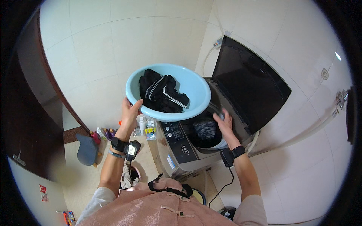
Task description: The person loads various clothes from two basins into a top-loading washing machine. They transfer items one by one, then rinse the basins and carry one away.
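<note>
A light-blue plastic basin point(195, 93) is held up by my left hand point(130, 110), thumb over the rim and fingers beneath. Black clothing point(167, 104) with white stripes lies bunched in the basin's left part. The basin overlaps the back corner of a top-loading washing machine point(183, 144). In the machine's opening, dark fabric with a white pattern point(205, 128) sits in the tub. My right hand point(225, 124), slightly blurred, is over the tub's right side with fingers apart. I see nothing held in it; whether its fingertips touch the tub cannot be told.
The machine's dark lid point(251, 82) stands raised against the tiled wall. Several detergent bottles point(101, 133) and a grey stool point(87, 149) are on the floor at left. A laundry-filled tub point(137, 172) is near my body. A hose point(299, 138) runs along the right wall.
</note>
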Tool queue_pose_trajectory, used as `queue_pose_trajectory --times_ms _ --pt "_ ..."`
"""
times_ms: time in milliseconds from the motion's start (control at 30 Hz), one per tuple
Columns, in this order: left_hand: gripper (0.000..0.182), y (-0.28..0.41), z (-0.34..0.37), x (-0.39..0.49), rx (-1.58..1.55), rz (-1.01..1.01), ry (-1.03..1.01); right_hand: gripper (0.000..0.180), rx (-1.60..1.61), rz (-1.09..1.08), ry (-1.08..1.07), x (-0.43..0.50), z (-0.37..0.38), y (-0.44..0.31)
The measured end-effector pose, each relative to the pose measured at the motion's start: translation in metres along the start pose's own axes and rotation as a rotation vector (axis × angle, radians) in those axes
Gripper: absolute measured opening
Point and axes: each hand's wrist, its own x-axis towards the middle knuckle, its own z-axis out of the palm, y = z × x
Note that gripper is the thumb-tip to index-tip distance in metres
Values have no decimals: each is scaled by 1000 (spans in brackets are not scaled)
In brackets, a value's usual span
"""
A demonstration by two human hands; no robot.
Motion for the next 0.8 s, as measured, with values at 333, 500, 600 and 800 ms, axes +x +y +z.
queue_pose_trajectory --times_ms 333,500,600,800 --pt "67 -3 1 -7 980 567 112 38 -538 -1010 -242 -20 59 -89" --pt "38 10 7 -18 1112 980 -422 40 -574 -1021 -208 -21 60 -85" --pt "29 11 10 -7 1147 1119 -417 40 -593 -991 -333 -16 56 -99" --pt "22 1 6 6 1105 1168 -529 60 -571 -689 -810 41 78 -136"
